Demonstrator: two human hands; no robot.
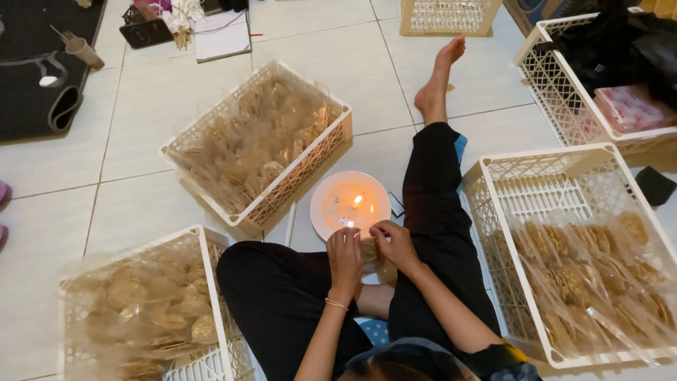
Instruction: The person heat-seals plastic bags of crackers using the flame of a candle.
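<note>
I sit on a tiled floor with one leg stretched out. My left hand (345, 257) and my right hand (395, 243) are close together, both pinching a small clear bag of round brown crackers (369, 250). Just beyond my fingers stands a white plate (324, 212) with a small burning candle flame (357, 201) on it. The bag is mostly hidden by my fingers.
A white plastic crate (289, 190) full of bagged crackers stands ahead on the left. Another crate (211, 296) with crackers sits at my left, and a third crate (493, 233) at my right. Further crates stand at the back right (557, 92) and top (447, 28). A dark mat (35, 63) lies far left.
</note>
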